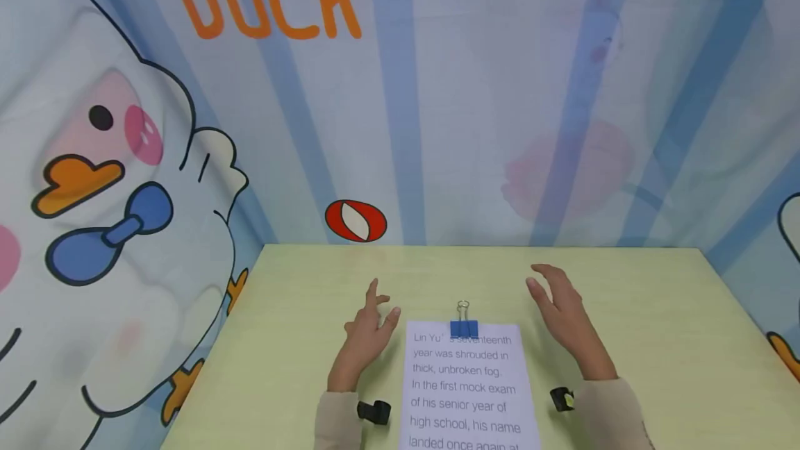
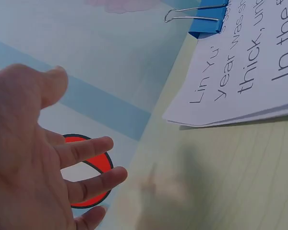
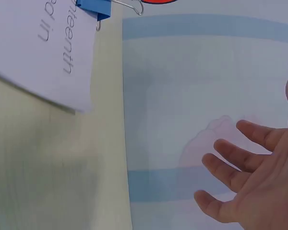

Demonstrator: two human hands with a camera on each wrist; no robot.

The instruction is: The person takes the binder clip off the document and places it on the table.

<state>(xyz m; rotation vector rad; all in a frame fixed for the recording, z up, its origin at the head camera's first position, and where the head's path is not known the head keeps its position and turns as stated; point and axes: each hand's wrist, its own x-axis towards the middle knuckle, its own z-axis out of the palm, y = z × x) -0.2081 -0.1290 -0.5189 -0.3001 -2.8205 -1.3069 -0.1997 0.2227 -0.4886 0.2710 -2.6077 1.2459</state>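
A stack of printed paper (image 1: 465,387) lies on the table, its lower part cut off by the bottom of the head view. At its top edge sits a blue binder clip (image 1: 464,329) with its wire handles pointing away; the clip also shows in the left wrist view (image 2: 209,21) and the right wrist view (image 3: 96,7). To the left of the sheets, my left hand (image 1: 367,335) is raised with fingers spread and holds nothing. On the other side, my right hand (image 1: 565,314) hovers with loosely bent fingers, holding nothing. Both hands are apart from the paper.
The pale yellow table (image 1: 300,283) reaches back to a blue-striped curtain (image 1: 462,123) printed with a duck and the word DUCK. A dark wrist device (image 1: 375,412) sits at the left sleeve, another one (image 1: 562,399) at the right sleeve.
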